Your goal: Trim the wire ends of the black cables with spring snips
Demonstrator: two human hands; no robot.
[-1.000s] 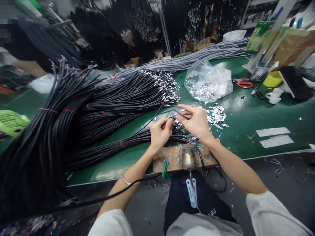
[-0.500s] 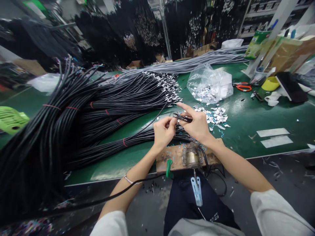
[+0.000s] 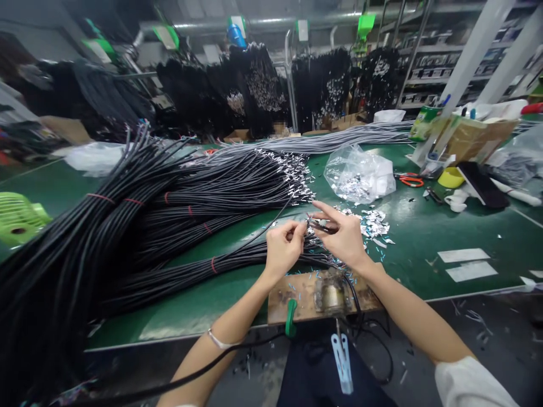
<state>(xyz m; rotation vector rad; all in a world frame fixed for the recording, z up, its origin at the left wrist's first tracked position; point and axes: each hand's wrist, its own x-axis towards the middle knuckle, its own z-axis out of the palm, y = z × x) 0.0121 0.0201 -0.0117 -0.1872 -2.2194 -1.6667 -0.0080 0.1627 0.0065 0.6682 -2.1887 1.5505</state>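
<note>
My left hand (image 3: 285, 244) is closed in a pinch over the green table, gripping a cable end whose thin wire tips poke out at the fingertips; most of that cable is hidden. Small dark scissors (image 3: 324, 227) are in my right hand (image 3: 345, 237), with the blades at those wire tips and the index finger stretched out. A single black cable (image 3: 271, 223) curves up behind my left hand. Below both hands lies a bundle of black cables (image 3: 186, 277) tied with a red band.
Larger tied black cable bundles (image 3: 229, 181) cover the left side. White and blue scraps (image 3: 375, 223), a clear plastic bag (image 3: 360, 175) and orange-handled scissors (image 3: 410, 180) lie to the right. A wooden board (image 3: 292, 294) with a metal device (image 3: 333, 297) sits at the front edge.
My view has tilted up, so the table sits lower in the picture. The scissor blades have come in to the wire tips at my left fingers. Both grips are kept.
</note>
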